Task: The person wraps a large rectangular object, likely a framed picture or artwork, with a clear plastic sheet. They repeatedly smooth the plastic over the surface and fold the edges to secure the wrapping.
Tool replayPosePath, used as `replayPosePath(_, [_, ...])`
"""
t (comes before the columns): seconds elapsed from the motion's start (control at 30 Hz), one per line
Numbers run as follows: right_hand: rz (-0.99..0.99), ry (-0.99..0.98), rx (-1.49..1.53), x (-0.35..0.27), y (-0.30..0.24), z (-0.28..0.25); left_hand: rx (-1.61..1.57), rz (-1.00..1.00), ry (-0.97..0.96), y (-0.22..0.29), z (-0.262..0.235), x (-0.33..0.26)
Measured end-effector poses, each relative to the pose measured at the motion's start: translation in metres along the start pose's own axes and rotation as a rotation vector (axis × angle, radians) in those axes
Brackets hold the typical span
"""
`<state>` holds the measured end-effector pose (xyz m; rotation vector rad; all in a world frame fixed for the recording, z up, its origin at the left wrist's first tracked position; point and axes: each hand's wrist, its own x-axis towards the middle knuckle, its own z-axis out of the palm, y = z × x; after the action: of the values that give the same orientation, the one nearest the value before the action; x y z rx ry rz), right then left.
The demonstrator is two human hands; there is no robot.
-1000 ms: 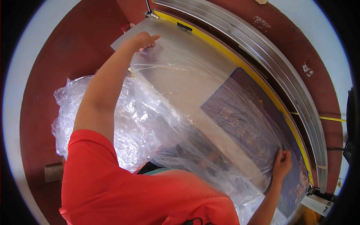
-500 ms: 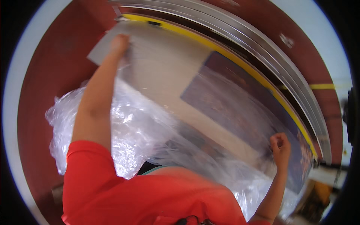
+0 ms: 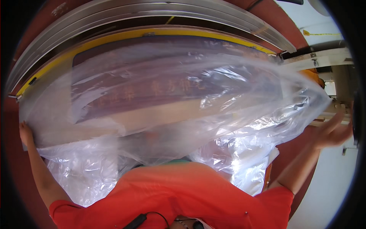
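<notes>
Clear plastic film (image 3: 228,91) lies wrinkled over a wide beige board surface (image 3: 53,103). Beneath it shows a dark blue panel (image 3: 126,72) with faint golden markings. At the far left, my left hand (image 3: 26,133) is closed at the corner of the film, its fingers curled and small in view. My right hand (image 3: 333,131) is raised at the far right, beyond the film's pointed corner and apart from it. Its fingers are stretched out, somewhat blurred, and hold nothing. Loose film (image 3: 84,168) bunches over the near edge, against my red shirt.
A yellow strip (image 3: 152,31) runs along the board's far edge. Behind it curves a long metal rail (image 3: 160,8). Reddish floor (image 3: 291,152) shows at the right, beside a white surface (image 3: 328,187). A pale beam (image 3: 324,57) stands at the far right.
My view has turned to the right. The film now covers much more of the blue panel and reaches farther right. My right hand has opened and moved outward; my left stays near the left end.
</notes>
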<state>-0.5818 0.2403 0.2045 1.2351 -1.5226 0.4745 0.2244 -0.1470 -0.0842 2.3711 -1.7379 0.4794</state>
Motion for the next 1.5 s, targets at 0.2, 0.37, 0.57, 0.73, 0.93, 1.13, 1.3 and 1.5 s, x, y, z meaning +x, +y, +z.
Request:
replayPosePath(0.2, [-0.034,-1.022,0.406,-0.152,-0.067,0.134,-0.034,-0.037,-0.024,0.015,0.002,-0.001])
replayPosePath(0.37, [-0.083,-1.037,0.347,-0.158,-0.077,0.143,-0.003,-0.059,-0.05,0.0,-0.007,-0.007])
replayPosePath(0.57, [0.019,-0.866,0.418,-0.145,-0.091,0.166,-0.263,-0.05,-0.103,-0.037,0.007,0.008])
replayPosePath(0.73, [0.025,-0.739,0.347,-0.155,-0.085,0.181,-0.735,0.24,-0.155,-0.106,-0.029,0.007])
replayPosePath(0.93, [0.262,-0.595,0.405,-0.151,-0.077,0.206,-1.486,-0.174,-0.426,-0.12,-0.062,-0.011])
replayPosePath(1.13, [0.555,-0.551,0.924,-0.129,-0.069,0.202,-1.325,-0.237,-0.219,-0.16,-0.03,0.058])
replayPosePath(1.3, [0.916,-0.786,1.032,-0.148,-0.042,0.195,-0.627,-0.149,0.197,0.007,0.036,0.054])
replayPosePath(1.5, [1.003,-0.654,0.636,-0.13,-0.008,0.287,-0.626,-0.206,0.063,0.101,0.063,0.129])
